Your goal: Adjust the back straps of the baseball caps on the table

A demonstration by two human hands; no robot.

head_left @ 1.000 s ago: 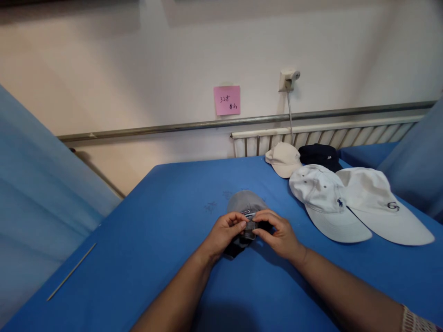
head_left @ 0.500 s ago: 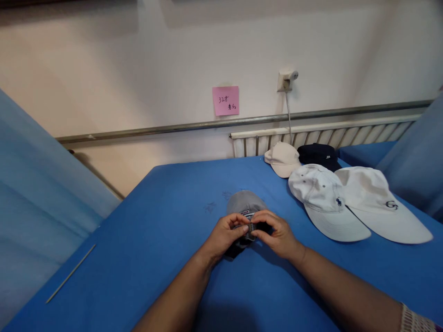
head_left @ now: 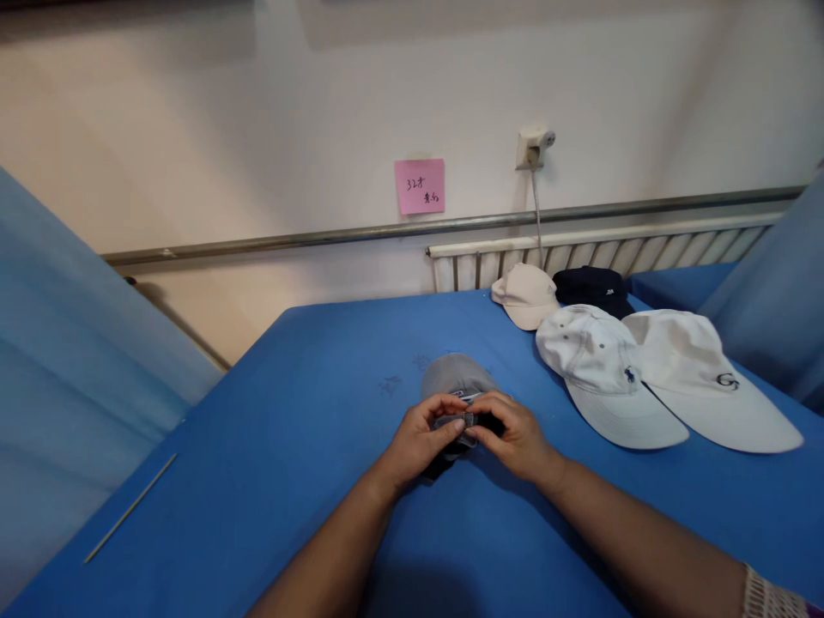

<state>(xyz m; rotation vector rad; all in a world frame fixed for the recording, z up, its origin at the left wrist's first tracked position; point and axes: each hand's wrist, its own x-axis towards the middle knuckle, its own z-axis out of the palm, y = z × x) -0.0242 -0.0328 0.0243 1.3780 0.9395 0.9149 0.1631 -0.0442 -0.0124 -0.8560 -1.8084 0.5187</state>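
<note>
A grey cap point(head_left: 454, 373) lies on the blue-covered table, its rounded grey part away from me and its strap end towards me. My left hand point(head_left: 421, 439) pinches the cap's back strap from the left, thumb and fingers closed. From the right, my right hand point(head_left: 513, 435) pinches the same strap by a small metal buckle point(head_left: 468, 419) between the fingertips. The two hands almost meet there. Dark inner parts of the cap show under the fingers, and much of its near side is hidden by my hands.
To the right lie a white cap point(head_left: 592, 360), a wide-brimmed white cap point(head_left: 695, 360), a beige cap point(head_left: 526, 293) and a dark navy cap point(head_left: 589, 285). A thin stick point(head_left: 130, 508) rests on the table point(head_left: 270, 412) at left. Behind are a radiator point(head_left: 579, 251) and a metal rail point(head_left: 309, 241).
Both hands stay at the cap's strap. The fingertips have shifted only slightly around the buckle, and the caps on the right have not moved.
</note>
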